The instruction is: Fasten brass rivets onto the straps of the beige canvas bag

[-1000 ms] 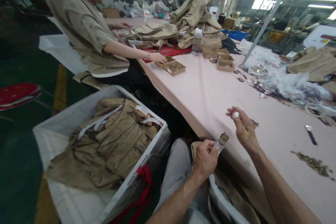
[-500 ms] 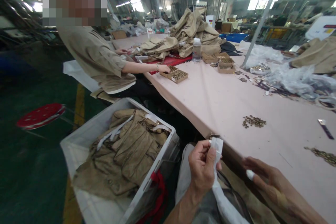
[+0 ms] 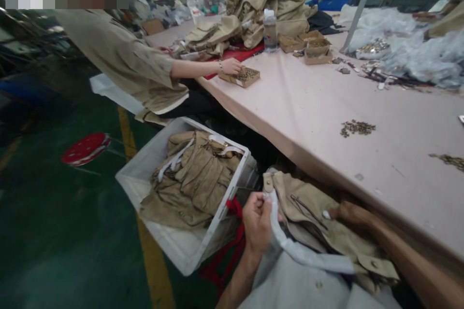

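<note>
My left hand (image 3: pixel 256 219) is closed on the white strap (image 3: pixel 290 246) of a tan fabric piece (image 3: pixel 319 222) that lies across my lap below the table edge. My right hand (image 3: pixel 350 213) rests on the same tan piece, under the table's front edge, with a white tape wrap on one fingertip; its fingers lie mostly flat on the cloth. A small heap of brass metal parts (image 3: pixel 357 128) lies on the pink table (image 3: pixel 308 106) beyond my hands.
A white crate (image 3: pixel 174 246) of folded tan pieces stands on the floor at my left. A co-worker in a tan shirt (image 3: pixel 123 58) reaches into a cardboard box of brass parts (image 3: pixel 246 76). A water bottle (image 3: pixel 270 31), more boxes, tan heaps and plastic bags crowd the far table. A red stool (image 3: pixel 85 147) stands left.
My view has tipped down. My right hand dropped from above the table onto the tan piece in my lap. My left hand kept its hold on the white strap and lowered it.
</note>
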Available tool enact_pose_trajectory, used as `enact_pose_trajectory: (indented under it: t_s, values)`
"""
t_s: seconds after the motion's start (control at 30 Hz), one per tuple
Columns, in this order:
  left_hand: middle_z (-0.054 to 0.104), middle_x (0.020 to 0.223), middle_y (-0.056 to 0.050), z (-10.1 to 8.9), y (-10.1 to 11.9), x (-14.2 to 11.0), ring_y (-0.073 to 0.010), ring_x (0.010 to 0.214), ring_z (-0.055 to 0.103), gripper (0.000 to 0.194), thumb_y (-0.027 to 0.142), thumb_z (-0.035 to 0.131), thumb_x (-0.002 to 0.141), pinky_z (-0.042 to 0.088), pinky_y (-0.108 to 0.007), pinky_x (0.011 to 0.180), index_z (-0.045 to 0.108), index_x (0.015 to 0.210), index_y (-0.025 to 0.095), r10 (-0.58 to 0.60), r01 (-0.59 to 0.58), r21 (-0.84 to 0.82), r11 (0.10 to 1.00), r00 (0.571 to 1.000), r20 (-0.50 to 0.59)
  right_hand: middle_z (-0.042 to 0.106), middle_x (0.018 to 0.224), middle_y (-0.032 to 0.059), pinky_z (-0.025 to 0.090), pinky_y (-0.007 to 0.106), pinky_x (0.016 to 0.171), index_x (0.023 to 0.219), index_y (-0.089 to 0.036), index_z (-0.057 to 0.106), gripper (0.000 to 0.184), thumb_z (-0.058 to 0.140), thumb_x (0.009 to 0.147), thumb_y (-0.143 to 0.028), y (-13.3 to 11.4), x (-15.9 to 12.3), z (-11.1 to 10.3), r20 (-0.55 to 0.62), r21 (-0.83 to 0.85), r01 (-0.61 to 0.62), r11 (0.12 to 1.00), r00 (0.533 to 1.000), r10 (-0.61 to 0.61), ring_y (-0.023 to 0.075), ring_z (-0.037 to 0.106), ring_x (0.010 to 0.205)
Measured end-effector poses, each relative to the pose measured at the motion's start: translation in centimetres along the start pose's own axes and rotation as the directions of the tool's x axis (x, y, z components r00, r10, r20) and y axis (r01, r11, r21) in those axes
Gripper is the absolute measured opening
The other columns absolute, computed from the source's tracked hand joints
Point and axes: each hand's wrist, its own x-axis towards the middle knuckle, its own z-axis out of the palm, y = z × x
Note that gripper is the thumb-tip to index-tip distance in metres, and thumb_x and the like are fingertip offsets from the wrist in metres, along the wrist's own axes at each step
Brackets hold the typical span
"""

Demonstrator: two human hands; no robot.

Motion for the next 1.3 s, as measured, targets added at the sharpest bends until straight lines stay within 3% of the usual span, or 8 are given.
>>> enact_pose_trajectory:
  t_s: [0.13, 0.43, 0.63, 0.8, 0.9, 1.0, 1.1, 1.3]
  values:
    - [0.072, 0.063, 0.001, -1.1, -1.1, 0.9, -0.0187, 0.047, 0.068, 0.027, 0.043, 0.071, 0.089, 0.050, -0.023, 0.042, 0.060, 0.094, 0.020, -0.056, 0.061, 0.043, 0.997, 0.992, -0.111, 0.074, 0.083, 0.0067, 0.048, 0.032, 0.060, 0.096, -0.020, 0.070, 0.032, 0.075, 0.078, -0.046, -1.3, 1.4, -1.6, 0.096, -0.039, -0.008, 0.999, 0.995, 0.012, 0.0236, 0.065, 0.072]
    - [0.077, 0.088, -0.007, 1.4, 1.6, -0.4, -0.0221, 0.074, 0.077, 0.029, 0.043, 0.074, 0.090, 0.062, -0.030, 0.068, 0.063, 0.097, 0.017, 0.012, -0.011, -0.027, 1.000, 0.999, 0.035, 0.070, 0.082, 0.0037, 0.037, 0.031, 0.064, 0.089, -0.021, 0.062, 0.026, 0.071, 0.086, -0.045, -9.1, 1.7, -6.6, 0.165, -0.043, 0.309, 0.950, 0.940, -0.298, 0.0204, 0.062, 0.073]
    - [0.075, 0.082, -0.006, 2.8, 3.7, 0.0, -0.0199, 0.071, 0.071, 0.026, 0.044, 0.072, 0.091, 0.056, -0.027, 0.064, 0.069, 0.089, 0.018, 0.130, -0.127, 0.102, 0.987, 0.991, -0.032, 0.073, 0.088, 0.0120, 0.040, 0.035, 0.066, 0.095, -0.020, 0.062, 0.060, 0.086, 0.066, -0.066, -13.3, -0.8, -2.9, 0.143, -0.225, 0.411, 0.883, 0.911, -0.388, 0.0338, 0.070, 0.081]
    - [0.076, 0.081, -0.008, 3.5, 4.5, -0.7, -0.0226, 0.071, 0.072, 0.025, 0.044, 0.072, 0.091, 0.058, -0.030, 0.063, 0.072, 0.090, 0.019, 0.131, -0.130, 0.123, 0.984, 0.991, 0.000, 0.075, 0.089, 0.0115, 0.039, 0.033, 0.067, 0.096, -0.018, 0.060, 0.042, 0.078, 0.076, -0.050, -13.7, -0.9, -0.3, 0.192, -0.194, 0.381, 0.904, 0.918, -0.346, 0.0321, 0.072, 0.083]
    - [0.078, 0.098, -0.011, 3.0, 5.2, -2.1, -0.0256, 0.085, 0.075, 0.018, 0.036, 0.071, 0.093, 0.063, -0.031, 0.069, 0.076, 0.101, 0.021, 0.280, -0.274, 0.190, 0.943, 0.960, -0.002, 0.073, 0.084, 0.0086, 0.037, 0.034, 0.066, 0.093, -0.022, 0.056, 0.031, 0.072, 0.081, -0.046, -13.9, -1.5, -1.7, 0.107, -0.170, 0.373, 0.912, 0.927, -0.359, 0.0305, 0.070, 0.079]
    - [0.079, 0.102, -0.009, 1.8, 5.9, -3.6, -0.0246, 0.085, 0.076, 0.014, 0.023, 0.072, 0.091, 0.064, -0.032, 0.072, 0.076, 0.105, 0.026, 0.556, -0.520, 0.242, 0.819, 0.825, -0.107, 0.071, 0.076, 0.0050, 0.034, 0.035, 0.060, 0.085, -0.027, 0.050, 0.027, 0.070, 0.081, -0.044, -13.8, -2.6, -3.7, 0.017, -0.161, 0.338, 0.927, 0.940, -0.340, 0.0276, 0.066, 0.065]
    - [0.076, 0.082, -0.003, 0.3, 6.1, -4.1, -0.0198, 0.065, 0.071, 0.007, 0.022, 0.070, 0.092, 0.060, -0.030, 0.063, 0.073, 0.094, 0.027, 0.636, -0.586, 0.248, 0.772, 0.706, -0.311, 0.070, 0.070, 0.0025, 0.036, 0.035, 0.057, 0.083, -0.030, 0.050, 0.026, 0.070, 0.080, -0.045, -13.0, -3.6, -5.0, -0.091, -0.172, 0.353, 0.920, 0.924, -0.372, 0.0281, 0.066, 0.061]
    - [0.065, 0.062, -0.001, -1.3, 4.1, -2.3, -0.0196, 0.056, 0.066, 0.029, 0.044, 0.066, 0.094, 0.057, -0.030, 0.058, 0.071, 0.075, 0.024, 0.465, -0.353, 0.324, 0.878, 0.789, -0.401, 0.075, 0.082, 0.0029, 0.047, 0.040, 0.062, 0.106, -0.036, 0.060, 0.027, 0.069, 0.082, -0.046, -12.0, -4.3, -7.7, -0.307, -0.184, 0.329, 0.926, 0.876, -0.372, 0.0294, 0.070, 0.069]
